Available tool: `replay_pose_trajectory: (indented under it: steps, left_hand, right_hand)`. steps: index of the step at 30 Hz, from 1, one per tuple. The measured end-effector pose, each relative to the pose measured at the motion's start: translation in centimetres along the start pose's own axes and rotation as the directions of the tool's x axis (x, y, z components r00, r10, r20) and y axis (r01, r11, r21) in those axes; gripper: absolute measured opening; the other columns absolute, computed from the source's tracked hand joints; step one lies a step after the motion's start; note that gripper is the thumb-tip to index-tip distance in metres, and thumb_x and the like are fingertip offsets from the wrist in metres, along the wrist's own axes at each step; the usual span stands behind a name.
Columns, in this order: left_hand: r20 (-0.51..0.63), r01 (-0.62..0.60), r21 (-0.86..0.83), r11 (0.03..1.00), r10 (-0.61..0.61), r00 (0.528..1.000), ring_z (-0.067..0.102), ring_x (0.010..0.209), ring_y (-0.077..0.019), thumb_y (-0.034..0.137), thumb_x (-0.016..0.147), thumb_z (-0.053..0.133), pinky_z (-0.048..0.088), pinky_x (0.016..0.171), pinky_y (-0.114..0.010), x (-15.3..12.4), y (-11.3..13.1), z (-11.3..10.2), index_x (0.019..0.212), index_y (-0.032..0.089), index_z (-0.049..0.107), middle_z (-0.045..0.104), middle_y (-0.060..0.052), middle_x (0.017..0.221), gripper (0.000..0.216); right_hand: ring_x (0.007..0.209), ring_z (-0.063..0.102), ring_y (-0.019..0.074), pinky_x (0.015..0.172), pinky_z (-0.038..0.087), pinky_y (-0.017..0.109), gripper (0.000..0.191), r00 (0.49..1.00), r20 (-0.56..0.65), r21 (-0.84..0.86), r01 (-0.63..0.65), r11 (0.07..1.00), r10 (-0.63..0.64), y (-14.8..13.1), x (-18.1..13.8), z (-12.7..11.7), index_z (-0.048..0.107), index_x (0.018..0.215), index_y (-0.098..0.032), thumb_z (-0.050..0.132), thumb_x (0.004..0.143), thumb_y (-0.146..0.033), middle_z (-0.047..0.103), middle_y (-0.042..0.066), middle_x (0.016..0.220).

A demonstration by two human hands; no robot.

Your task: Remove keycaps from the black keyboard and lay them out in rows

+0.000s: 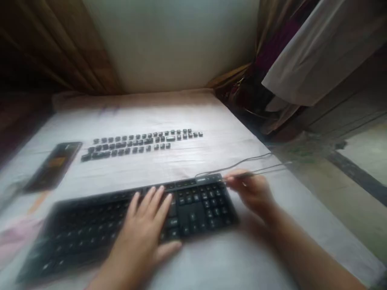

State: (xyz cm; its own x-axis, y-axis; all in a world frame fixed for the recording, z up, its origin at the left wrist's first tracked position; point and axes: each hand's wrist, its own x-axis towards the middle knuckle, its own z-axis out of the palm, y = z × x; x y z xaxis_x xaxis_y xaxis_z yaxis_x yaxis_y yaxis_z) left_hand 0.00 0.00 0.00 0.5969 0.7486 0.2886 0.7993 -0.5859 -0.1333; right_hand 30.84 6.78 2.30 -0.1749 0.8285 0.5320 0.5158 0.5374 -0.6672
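Note:
A black computer keyboard (193,213) lies at a slant on the white cloth, keys facing up. My left hand (145,229) rests across its middle with the fingers spread, pressing on the keys. At the keyboard's far right corner, my right hand (250,191) pinches a slim, dark, pen-like tool (244,175), its tip close to the top edge. Blur hides what kind of tool it is. Loose black keycaps (133,143) are set out in rows on the cloth beyond the keyboard. Part of the keyboard is covered by my left hand.
A dark smartphone (56,166) lies at the left, near a blurred pink cloth (18,239). A thin cable (238,163) runs from behind the keyboard over the right edge of the cloth-covered surface (211,117). Pale fabric (314,52) hangs at the upper right above the floor.

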Motion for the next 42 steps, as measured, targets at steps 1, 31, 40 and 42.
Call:
replay_pose_trajectory:
  steps: [1, 31, 40, 42]
  left_hand:
    - [-0.002, 0.005, -0.005, 1.0, -0.005, 1.0, 0.047, 0.133, -0.0391, 0.067, 0.075, 0.064, 0.025, 0.111, -0.055, 0.1, -0.1, 0.1, 0.146, 0.011, 0.043, 0.045, -0.02, 0.151, 0.093]
    - [0.127, 0.323, -0.846, 0.425, -0.426, 0.896, 0.069, 0.068, -0.0121, 0.032, 0.085, 0.07, 0.057, 0.066, -0.019, 1.0, 1.2, -3.3, 0.11, 0.026, 0.069, 0.076, 0.001, 0.089, 0.026]
    - [0.269, 0.387, -0.892, 0.236, -0.412, 0.871, 0.069, 0.068, -0.0116, 0.032, 0.088, 0.066, 0.055, 0.07, -0.019, 0.9, 1.5, -2.7, 0.102, 0.024, 0.072, 0.075, 0.002, 0.08, 0.017]
    - [0.3, 0.409, -0.885, 0.22, -0.403, 0.865, 0.07, 0.07, -0.0127, 0.032, 0.088, 0.066, 0.056, 0.073, -0.02, 0.9, 1.5, -2.5, 0.102, 0.024, 0.071, 0.076, 0.001, 0.081, 0.018]
  right_hand:
    - [0.055, 0.068, 0.0148, 0.051, 0.055, 0.024, 0.014, 1.0, 0.005, 0.011, -0.023, 1.0, 0.023, 0.0, -0.1, 0.1, 0.071, 0.083, -0.019, 0.061, 0.091, -0.025, 0.075, 0.003, 0.071]
    - [0.063, 0.07, 0.0113, 0.061, 0.058, 0.019, 0.02, 0.953, 0.045, 0.137, 0.291, 0.947, -0.299, -9.2, -1.8, 5.9, 0.071, 0.088, -0.017, 0.056, 0.099, -0.026, 0.075, 0.005, 0.073]
    - [0.066, 0.071, 0.012, 0.064, 0.059, 0.02, 0.012, 0.953, 0.057, 0.198, 0.282, 0.939, -0.298, -8.9, -2.2, 6.5, 0.073, 0.095, -0.017, 0.062, 0.095, -0.02, 0.075, 0.004, 0.076]
    - [0.067, 0.071, 0.0119, 0.065, 0.059, 0.019, 0.013, 0.947, 0.049, 0.21, 0.301, 0.93, -0.318, -8.5, -2.5, 6.8, 0.073, 0.099, -0.015, 0.062, 0.095, -0.019, 0.075, 0.004, 0.076]
